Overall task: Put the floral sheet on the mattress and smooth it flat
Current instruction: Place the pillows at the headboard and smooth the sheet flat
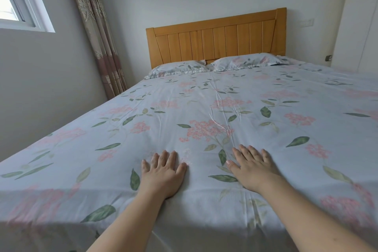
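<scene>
Near edge: pale blue cotton floral sheet with pink blossom clusters and green leaves [204, 108] hangs over the foot of the bed and covers the whole mattress top up to the pillows.

Left hand [163, 172] lies palm-down on the sheet just in from the foot edge, fingers straight and slightly spread; grip is flat and unclenched, holding nothing. Right hand [253, 168] lies the same way just beside it, fingers fanned toward the head of the bed, likewise grasping nothing. Judgement: flat palms suit pressing and sweeping cloth, not pulling it.

Mid-bed: fine creases run lengthwise up the centre beyond the fingertips, so smoothing looks unfinished there.

Far end: two matching floral pillows [245, 61] sit side by side against the slatted honey-coloured wooden headboard [216, 39]. Patterned beige curtain [98, 32] hangs in the left corner beside a white-framed window [26, 6].
</scene>
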The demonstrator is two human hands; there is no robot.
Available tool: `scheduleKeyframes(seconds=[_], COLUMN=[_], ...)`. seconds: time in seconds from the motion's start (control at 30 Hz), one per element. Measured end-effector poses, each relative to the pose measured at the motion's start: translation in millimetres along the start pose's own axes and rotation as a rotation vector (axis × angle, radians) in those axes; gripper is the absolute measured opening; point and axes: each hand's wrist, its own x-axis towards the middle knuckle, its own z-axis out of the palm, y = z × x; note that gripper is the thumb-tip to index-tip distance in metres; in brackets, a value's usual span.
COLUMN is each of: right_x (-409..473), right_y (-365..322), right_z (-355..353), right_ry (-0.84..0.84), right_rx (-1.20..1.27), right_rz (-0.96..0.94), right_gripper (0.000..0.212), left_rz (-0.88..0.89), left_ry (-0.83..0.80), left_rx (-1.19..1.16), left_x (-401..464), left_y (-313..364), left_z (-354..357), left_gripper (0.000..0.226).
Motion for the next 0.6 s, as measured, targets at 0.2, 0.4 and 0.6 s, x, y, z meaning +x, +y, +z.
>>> scheduleKeyframes(seconds=[0.2,0.4,0.6], right_x=[1.0,0.8,2.2], right_y=[0.1,-0.6,-2.0], right_z=[0.3,0.1,0.2], right_ry=[-0.001,-0.001,-0.002], right_rx=[-0.005,-0.008,-0.007], right_rz=[0.002,0.001,0.006], right_gripper=[0.067,0.068,0.068], left_rz=[0.002,0.003,0.004], left_ry=[0.004,0.005,0.005], left_rx=[0.010,0.013,0.026], left_x=[0.6,0.9,2.7], left_y=[0.2,-0.4,-1.8], left_z=[-0.5,-0.3,-1.3], left_gripper=[0.070,0.071,0.071])
